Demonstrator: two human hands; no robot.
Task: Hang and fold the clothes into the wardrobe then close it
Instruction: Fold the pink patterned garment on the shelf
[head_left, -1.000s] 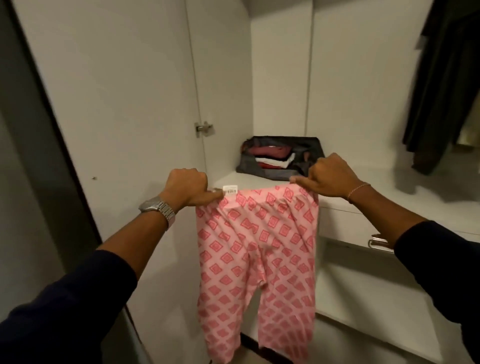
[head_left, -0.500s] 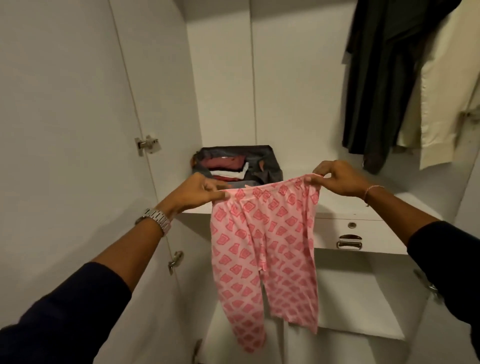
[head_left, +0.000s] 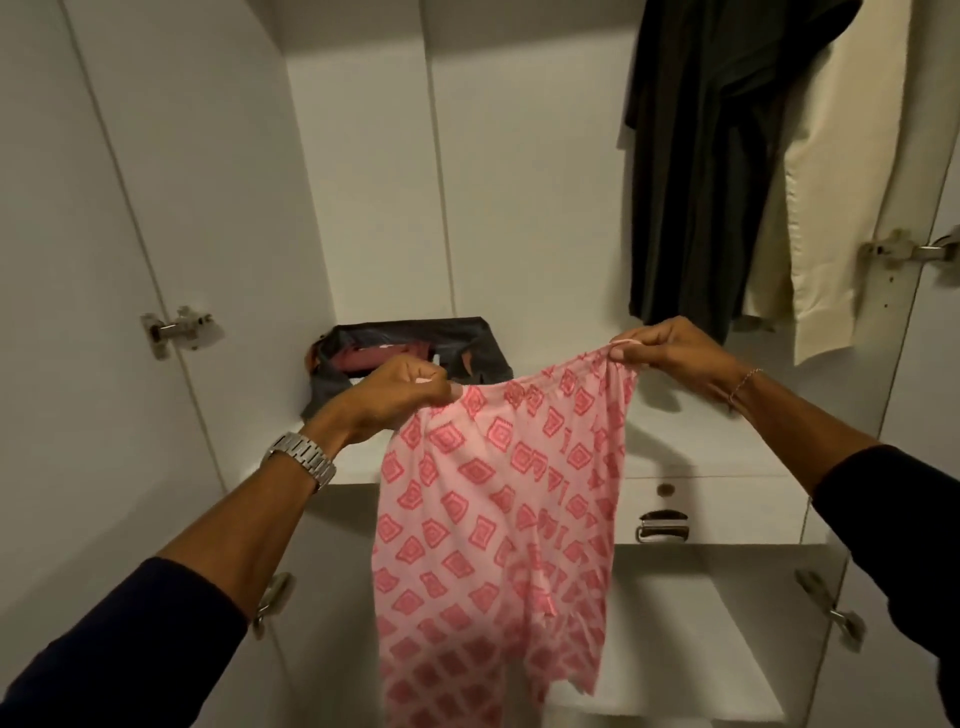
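Head view: the left hand (head_left: 400, 387) and the right hand (head_left: 670, 348) each pinch one end of the waistband of the pink patterned trousers (head_left: 498, 519). On both hands the fingers are curled tight on the fabric, thumb against forefinger; neither hand holds anything else.

Change over the last second: the trousers have been lifted. Earlier the waistband hung level with the front edge of the wardrobe shelf (head_left: 701, 447); now it is raised above that edge, and the right end sits higher than the left. The waistband, flat and taut before, now sags and gathers between the hands, which suggests the hands have come slightly together or eased their tension. The legs hang free in front of the drawer (head_left: 727, 512) and blur toward the bottom, consistent with cloth in motion.

Position of the garment: in the air, in front of the open wardrobe, touching no shelf.

Meaning for the task: the garment is unfolded and not yet stored. The lift probably clears the legs for a shake-out or a first fold. On the shelf behind the left hand lies a dark bag with folded clothes (head_left: 415, 348). A dark hanging garment (head_left: 696, 171) and a cream hanging garment (head_left: 836, 208) are already in place at upper right. The doors are open.
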